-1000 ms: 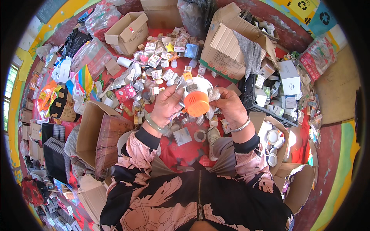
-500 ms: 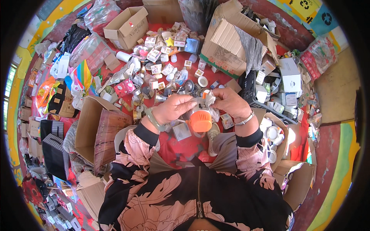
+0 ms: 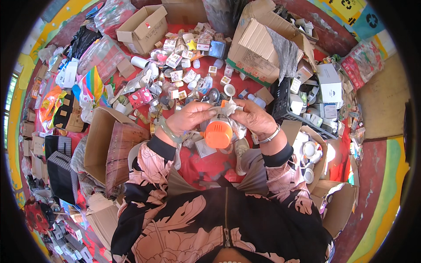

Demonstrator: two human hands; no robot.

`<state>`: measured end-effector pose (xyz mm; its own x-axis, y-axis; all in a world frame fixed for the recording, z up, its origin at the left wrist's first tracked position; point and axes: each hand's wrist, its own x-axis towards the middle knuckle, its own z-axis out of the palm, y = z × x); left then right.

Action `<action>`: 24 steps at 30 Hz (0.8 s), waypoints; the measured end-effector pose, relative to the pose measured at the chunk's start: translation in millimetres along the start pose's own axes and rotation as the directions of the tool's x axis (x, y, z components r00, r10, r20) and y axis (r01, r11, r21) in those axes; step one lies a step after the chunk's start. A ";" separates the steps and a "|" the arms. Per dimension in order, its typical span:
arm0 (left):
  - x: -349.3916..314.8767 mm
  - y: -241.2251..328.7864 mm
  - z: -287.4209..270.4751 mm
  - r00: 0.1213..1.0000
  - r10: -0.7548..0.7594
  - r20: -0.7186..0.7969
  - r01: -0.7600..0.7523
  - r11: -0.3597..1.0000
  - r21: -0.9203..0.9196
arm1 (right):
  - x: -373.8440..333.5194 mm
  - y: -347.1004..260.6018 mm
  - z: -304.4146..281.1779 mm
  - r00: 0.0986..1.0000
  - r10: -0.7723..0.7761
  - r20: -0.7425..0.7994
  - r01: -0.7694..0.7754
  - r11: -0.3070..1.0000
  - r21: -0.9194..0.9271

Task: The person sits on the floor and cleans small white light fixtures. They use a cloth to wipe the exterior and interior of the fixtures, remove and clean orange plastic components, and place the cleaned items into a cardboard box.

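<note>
Between my hands, over my lap, hangs a rounded orange plastic item (image 3: 218, 134) with slots on its face; its kind is unclear. Crumpled, whitish clear plastic wrap (image 3: 230, 108) is bunched above it, with a small orange bit showing. My left hand (image 3: 190, 118) is closed, thumb and fingers pinching the wrap's left side. On the other side, my right hand (image 3: 255, 117) is closed too, pinching the bunched wrap. The fingers partly hide how wrap and item join. Below lies a small white box (image 3: 205, 148) on the red floor.
Ahead spreads a heap of small boxes, jars and bottles. A cardboard box (image 3: 98, 147) stands open at my left; a black crate (image 3: 302, 115) full of boxes stands right. A box with white round items (image 3: 309, 149) is by my right forearm. Larger cartons (image 3: 252, 50) stand farther off.
Both hands and the orange item have shifted slightly left. The item has turned a little and its slotted face shows more. Both hands keep their pinch on the wrap.
</note>
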<state>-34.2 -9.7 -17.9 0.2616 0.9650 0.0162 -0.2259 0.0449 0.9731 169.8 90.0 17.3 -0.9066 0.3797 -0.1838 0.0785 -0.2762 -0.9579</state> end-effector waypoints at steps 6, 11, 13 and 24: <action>2.6 -5.9 4.7 0.993 0.086 -0.084 -0.088 0.996 -0.018 | 0.5 -10.3 -1.4 0.997 0.008 -0.075 -0.026 0.970 -0.243; 3.0 0.7 12.0 0.966 -0.006 -0.259 -0.093 0.924 -0.370 | -0.9 -10.5 -8.4 0.979 -0.074 -0.187 0.024 0.966 -0.257; 5.6 4.2 9.4 0.944 0.015 -0.330 -0.166 0.885 -0.435 | -0.5 -9.2 -12.2 0.971 -0.176 -0.162 0.106 0.923 -0.369; 6.1 6.9 2.8 0.850 0.102 -0.517 -0.374 0.808 -0.455 | -12.2 -14.5 -43.9 0.745 -0.277 -0.606 0.024 0.920 -0.390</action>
<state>-31.6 -4.2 -10.5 -0.2861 0.9582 -0.0061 -0.7077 -0.2070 0.6756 197.9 128.1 23.8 -0.4461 0.8949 -0.0058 0.2121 0.0994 -0.9722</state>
